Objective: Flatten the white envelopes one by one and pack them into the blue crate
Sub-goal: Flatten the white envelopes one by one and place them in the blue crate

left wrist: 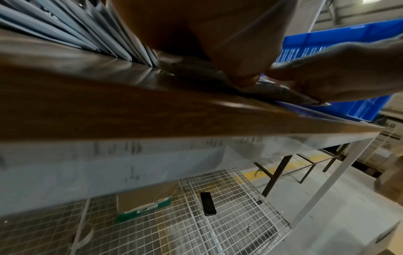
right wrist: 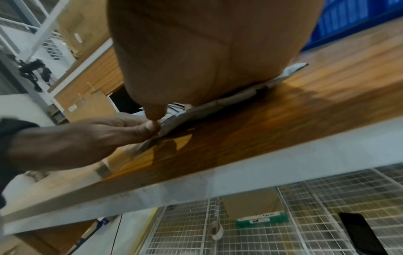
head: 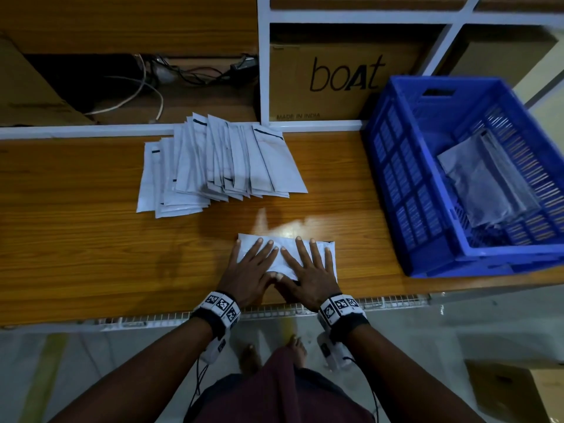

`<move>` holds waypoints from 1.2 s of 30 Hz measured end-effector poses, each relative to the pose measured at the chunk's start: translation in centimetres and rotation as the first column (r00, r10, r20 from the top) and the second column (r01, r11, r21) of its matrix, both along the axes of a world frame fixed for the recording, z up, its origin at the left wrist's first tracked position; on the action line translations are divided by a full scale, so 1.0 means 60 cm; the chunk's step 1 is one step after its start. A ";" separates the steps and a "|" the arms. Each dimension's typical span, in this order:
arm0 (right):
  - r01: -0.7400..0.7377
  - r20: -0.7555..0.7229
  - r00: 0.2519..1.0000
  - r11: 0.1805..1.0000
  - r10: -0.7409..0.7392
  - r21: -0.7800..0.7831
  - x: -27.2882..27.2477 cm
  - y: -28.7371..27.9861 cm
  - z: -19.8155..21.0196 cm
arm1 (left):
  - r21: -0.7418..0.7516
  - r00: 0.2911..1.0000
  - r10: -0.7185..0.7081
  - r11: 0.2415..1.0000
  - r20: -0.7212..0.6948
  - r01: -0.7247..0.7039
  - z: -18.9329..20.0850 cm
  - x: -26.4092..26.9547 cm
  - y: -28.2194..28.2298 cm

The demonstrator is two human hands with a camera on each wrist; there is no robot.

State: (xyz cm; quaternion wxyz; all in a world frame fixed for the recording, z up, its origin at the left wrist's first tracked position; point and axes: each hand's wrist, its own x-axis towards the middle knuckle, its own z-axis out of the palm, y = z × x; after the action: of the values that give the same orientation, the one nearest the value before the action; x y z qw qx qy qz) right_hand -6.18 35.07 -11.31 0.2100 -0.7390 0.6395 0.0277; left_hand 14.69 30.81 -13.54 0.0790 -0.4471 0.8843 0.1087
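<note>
The wooden table carries everything, and the layout looks made for a left-to-right flow. The blue crate sits at about two o'clock from the person, close to the right arm, probably so a finished piece needs only a short reach. A few grey-white envelopes lie on its floor already.

At about eleven o'clock, further back on the table, a fanned pile of envelopes waits, overlapping like tiles, likely so that one can be drawn off at a time.

Straight ahead at twelve o'clock, near the front edge, lies a single envelope, long side across. Both palms are down on it, I judge to press out air and creases. The left hand covers its left half and the right hand its right half.

All the fingers are straight and spread, flat on the paper, tips pointing away toward the far edge. The thumbs meet at the middle near the front edge. Nothing is gripped; the envelope lies under the fingers, with its right end showing beyond them.
</note>
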 end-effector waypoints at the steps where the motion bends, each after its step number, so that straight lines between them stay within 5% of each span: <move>1: -0.027 -0.021 0.999 0.999 0.026 -0.036 0.001 0.000 0.007 | 0.017 1.000 0.002 1.000 0.007 -0.002 0.006 -0.003 -0.002; 13: -0.199 -0.061 0.979 0.978 0.195 -0.056 0.001 -0.020 0.037 | 0.144 0.960 0.145 0.983 -0.238 -0.113 0.041 -0.021 -0.015; 18: -0.225 -0.115 0.970 0.972 0.216 -0.068 -0.016 -0.026 0.054 | 0.094 0.952 0.256 0.965 -0.166 -0.243 0.031 -0.015 -0.014; 24: -0.146 -0.085 0.986 0.989 0.146 0.005 -0.042 -0.029 0.104 | 0.139 0.892 0.399 0.916 -0.213 -0.377 -0.002 0.014 0.012; 31: -0.005 -0.008 1.000 0.996 0.005 -0.093 -0.059 -0.045 0.204 | 0.125 0.928 0.344 0.937 -0.144 -0.327 -0.022 0.021 0.032; 36: 0.112 0.075 0.991 0.994 -0.111 -0.013 -0.102 -0.075 0.282 | 0.070 0.935 0.322 0.947 -0.152 -0.314 -0.034 0.021 0.033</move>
State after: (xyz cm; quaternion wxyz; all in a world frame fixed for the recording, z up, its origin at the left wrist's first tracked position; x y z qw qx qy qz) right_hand -12.33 30.57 5.60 0.2283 -0.7043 0.6719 -0.0171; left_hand 15.94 32.81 -15.58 -0.0015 -0.5720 0.8012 0.1756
